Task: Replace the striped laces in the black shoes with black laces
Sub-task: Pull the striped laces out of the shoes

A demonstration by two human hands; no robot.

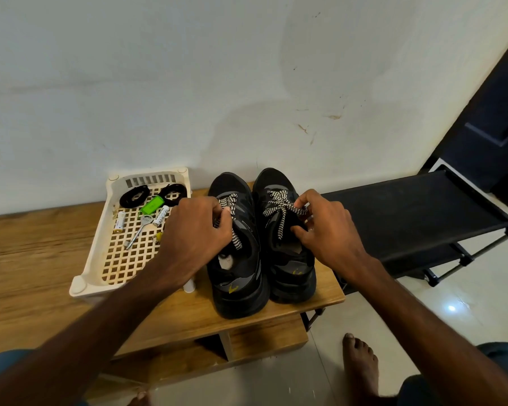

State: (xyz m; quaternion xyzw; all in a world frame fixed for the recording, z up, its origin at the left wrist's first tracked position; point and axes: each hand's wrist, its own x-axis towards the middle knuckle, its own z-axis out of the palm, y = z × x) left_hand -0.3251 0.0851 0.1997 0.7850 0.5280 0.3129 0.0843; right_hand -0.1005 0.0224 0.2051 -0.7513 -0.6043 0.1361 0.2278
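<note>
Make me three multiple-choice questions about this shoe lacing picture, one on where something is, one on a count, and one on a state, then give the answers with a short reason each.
1. Where do the black laces lie?
A. in the cream basket
B. on the floor tiles
C. inside a shoe

2. How many coiled black laces are there?
A. one
B. two
C. four

3. How is the striped lace on the right shoe?
A. pulled out completely
B. threaded through the shoe, a bow at the top
C. already swapped for black

Answers:
1 A: both coils rest at the far end of the cream basket, left of the shoes.
2 B: two separate coils show, either side of a green tag.
3 B: the striped lace crosses the eyelets, and the right hand pinches one of its loops.
</note>
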